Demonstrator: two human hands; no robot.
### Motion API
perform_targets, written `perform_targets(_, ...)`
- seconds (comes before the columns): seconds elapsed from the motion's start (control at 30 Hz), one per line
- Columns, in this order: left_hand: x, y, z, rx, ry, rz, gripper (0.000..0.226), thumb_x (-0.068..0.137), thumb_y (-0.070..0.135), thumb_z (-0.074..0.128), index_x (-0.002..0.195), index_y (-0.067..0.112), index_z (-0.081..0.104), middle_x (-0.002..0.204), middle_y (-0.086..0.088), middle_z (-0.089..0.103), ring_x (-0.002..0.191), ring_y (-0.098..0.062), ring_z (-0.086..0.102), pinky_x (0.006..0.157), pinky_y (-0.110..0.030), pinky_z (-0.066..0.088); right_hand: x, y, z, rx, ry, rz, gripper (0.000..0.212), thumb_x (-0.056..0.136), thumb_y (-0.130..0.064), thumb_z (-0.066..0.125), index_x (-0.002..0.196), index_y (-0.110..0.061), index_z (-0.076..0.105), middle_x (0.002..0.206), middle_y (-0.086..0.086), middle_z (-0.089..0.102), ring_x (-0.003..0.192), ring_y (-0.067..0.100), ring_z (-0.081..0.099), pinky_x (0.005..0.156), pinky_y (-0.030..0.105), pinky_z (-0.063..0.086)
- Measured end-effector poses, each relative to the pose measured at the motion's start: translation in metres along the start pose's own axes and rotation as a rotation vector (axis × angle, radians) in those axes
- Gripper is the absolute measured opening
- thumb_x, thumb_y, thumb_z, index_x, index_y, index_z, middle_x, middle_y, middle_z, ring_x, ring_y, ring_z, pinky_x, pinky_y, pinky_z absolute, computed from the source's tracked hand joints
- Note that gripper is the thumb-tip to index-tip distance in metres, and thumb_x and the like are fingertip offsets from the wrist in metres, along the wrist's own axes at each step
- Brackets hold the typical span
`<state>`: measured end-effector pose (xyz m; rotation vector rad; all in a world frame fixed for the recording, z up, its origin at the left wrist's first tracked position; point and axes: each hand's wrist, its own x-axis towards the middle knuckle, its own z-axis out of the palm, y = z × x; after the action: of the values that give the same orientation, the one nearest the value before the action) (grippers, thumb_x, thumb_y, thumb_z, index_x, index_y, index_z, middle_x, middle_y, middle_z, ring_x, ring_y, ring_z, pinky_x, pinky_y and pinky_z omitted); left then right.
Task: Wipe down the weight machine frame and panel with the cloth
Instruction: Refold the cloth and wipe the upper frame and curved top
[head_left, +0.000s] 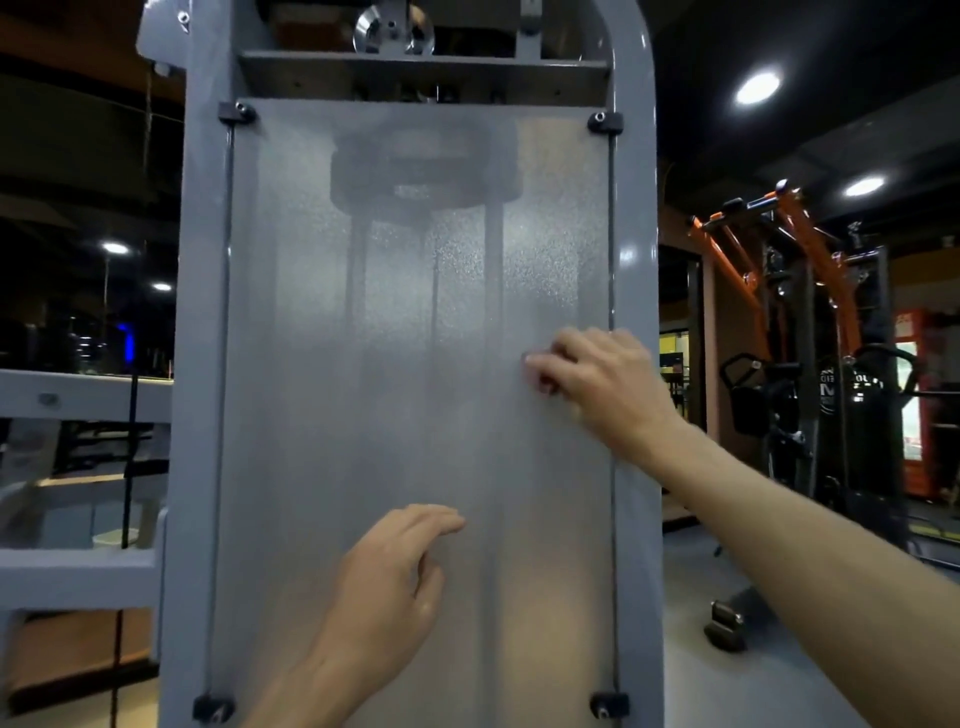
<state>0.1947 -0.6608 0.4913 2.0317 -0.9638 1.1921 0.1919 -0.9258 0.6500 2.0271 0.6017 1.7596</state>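
Observation:
The grey weight machine frame (202, 322) stands upright right in front of me, with a frosted translucent panel (415, 322) bolted into it by black corner clips. My right hand (597, 384) presses on the panel near its right edge at mid height, fingers curled under. No cloth shows clearly; anything in that hand is hidden by the fingers. My left hand (395, 571) is lower down at the panel's middle, fingers loosely spread and holding nothing. Behind the panel the weight stack and guide rods show as dim shapes.
A pulley (392, 28) sits at the top of the frame. Grey rails (78, 395) of the same machine run off to the left. An orange and black rack (795, 322) stands at the right, and a small dark object (724, 623) lies on the grey floor.

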Motion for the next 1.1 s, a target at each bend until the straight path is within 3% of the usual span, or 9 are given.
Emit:
perform_targets(0.1,0.009,-0.001,0.0,0.009,0.002,0.014,0.056,0.069,0.0,0.055,0.117,0.022,0.073,0.124,0.016,0.067,0.117,-0.001,0.058,0.105,-0.006,0.034,0.044,0.012,-0.005,0.037,0.109,0.38,0.018,0.093,-0.01,0.062,0.103,-0.021,0.073,0.097,0.005,0.061,0.08,0.029,0.061,0.074,0.039,0.047)
perform_targets(0.17,0.013,-0.002,-0.001,0.014,0.006,0.015,0.056,0.07,0.002,0.054,0.12,0.022,0.072,0.128,0.015,0.066,0.12,0.0,0.056,0.107,-0.008,0.034,0.038,-0.016,0.005,0.106,0.127,0.389,0.016,0.094,-0.012,0.06,0.102,-0.021,0.071,0.101,0.004,0.061,0.079,0.029,0.062,0.073,0.041,0.051)
perform_targets(0.37,0.006,-0.012,-0.001,-0.027,0.003,0.043,0.064,0.068,-0.001,0.055,0.123,0.028,0.069,0.129,0.027,0.059,0.121,0.008,0.054,0.107,-0.01,0.036,-0.064,-0.11,0.025,0.162,-0.114,-0.32,0.02,0.105,-0.02,0.052,0.108,-0.016,0.071,0.103,0.001,0.067,0.078,0.02,0.059,0.065,0.033,0.038)
perform_targets(0.47,-0.002,-0.028,-0.002,-0.017,0.007,0.011,0.056,0.072,0.005,0.05,0.12,0.024,0.072,0.128,0.02,0.064,0.12,-0.001,0.059,0.107,-0.011,0.036,-0.03,-0.068,0.021,0.055,-0.104,-0.399,0.031,0.107,-0.018,0.041,0.108,-0.021,0.072,0.097,0.0,0.067,0.074,0.021,0.06,0.062,0.035,0.044)
perform_targets(0.63,-0.008,-0.044,-0.007,0.011,0.019,-0.039,0.055,0.073,0.003,0.055,0.121,0.024,0.072,0.131,0.016,0.064,0.124,0.0,0.055,0.109,-0.009,0.032,0.053,0.016,-0.012,0.011,0.125,0.342,0.024,0.098,-0.014,0.051,0.107,-0.02,0.073,0.099,0.008,0.062,0.078,0.034,0.062,0.066,0.034,0.044)
perform_targets(0.7,-0.009,-0.047,-0.009,0.004,0.033,-0.04,0.055,0.072,0.001,0.056,0.119,0.023,0.073,0.13,0.015,0.064,0.124,0.0,0.054,0.109,-0.007,0.031,0.059,-0.003,-0.005,0.042,0.136,0.456,0.024,0.098,-0.011,0.054,0.115,-0.015,0.071,0.106,0.01,0.06,0.083,0.033,0.062,0.075,0.04,0.052)
perform_targets(0.9,-0.028,-0.064,-0.018,0.008,0.003,-0.082,0.059,0.068,0.002,0.059,0.122,0.023,0.072,0.132,0.016,0.063,0.125,0.0,0.054,0.11,-0.008,0.031,-0.039,-0.153,0.045,0.242,-0.105,-0.224,0.018,0.097,-0.017,0.061,0.111,-0.014,0.071,0.107,0.004,0.066,0.078,0.023,0.06,0.069,0.033,0.043)
perform_targets(1.0,-0.035,-0.075,-0.023,0.031,-0.012,-0.116,0.06,0.069,0.003,0.058,0.123,0.027,0.07,0.132,0.018,0.063,0.124,0.001,0.054,0.108,-0.005,0.03,-0.054,-0.163,0.043,0.165,-0.171,-0.55,0.015,0.1,-0.019,0.057,0.101,-0.02,0.072,0.098,-0.001,0.064,0.072,0.017,0.057,0.067,0.03,0.036)
perform_targets(1.1,-0.036,-0.08,-0.031,0.039,-0.016,-0.166,0.058,0.073,0.001,0.057,0.125,0.026,0.07,0.134,0.019,0.061,0.125,0.005,0.05,0.106,0.0,0.025,0.004,-0.108,0.038,0.099,0.024,-0.312,0.023,0.099,-0.022,0.052,0.102,-0.022,0.075,0.09,0.001,0.066,0.068,0.023,0.06,0.061,0.033,0.041)
